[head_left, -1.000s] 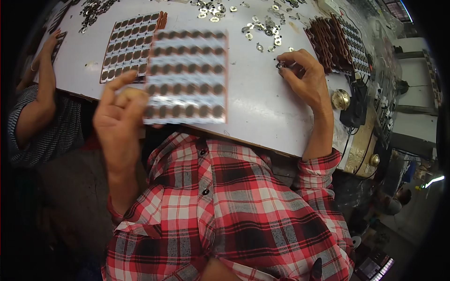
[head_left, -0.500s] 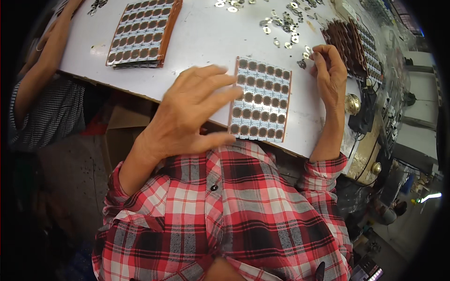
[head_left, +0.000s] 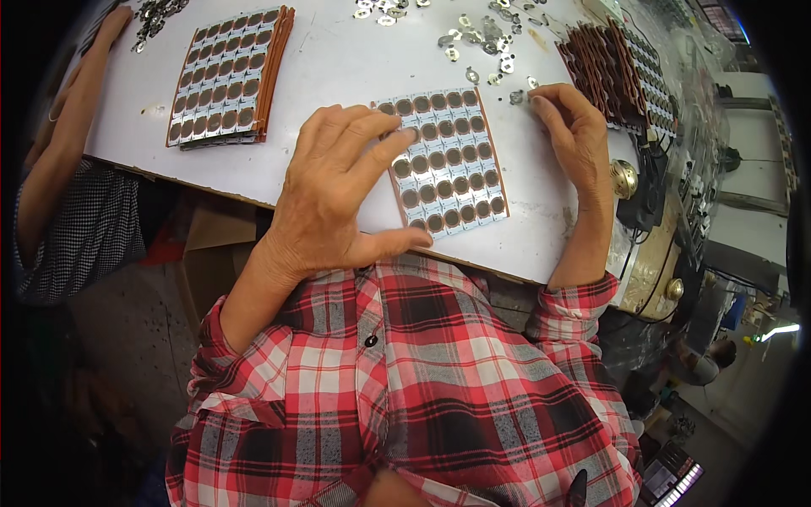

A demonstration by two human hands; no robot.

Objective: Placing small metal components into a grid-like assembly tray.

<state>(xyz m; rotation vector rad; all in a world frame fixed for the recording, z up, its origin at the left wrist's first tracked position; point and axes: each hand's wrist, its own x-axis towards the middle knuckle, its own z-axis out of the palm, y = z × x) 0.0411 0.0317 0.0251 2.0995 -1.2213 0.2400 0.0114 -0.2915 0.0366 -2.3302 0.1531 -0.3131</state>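
Nearest the sheet's close side is a soft plaid shirt [head_left: 405, 338]. A brown cardboard box [head_left: 211, 245] sits lower left of the sheet, contents hidden. The left hand [head_left: 329, 186] is spread wide, gripping nothing, fingertips over the sheet's left edge. The flat, pale sheet [head_left: 445, 171] with rows of dark discs lies on the smooth white table [head_left: 338, 63]. Right of it, the right hand [head_left: 579, 135] is curled, thumb near forefinger; any hold is unclear. Beyond it lie shiny flat metal pieces [head_left: 507, 63].
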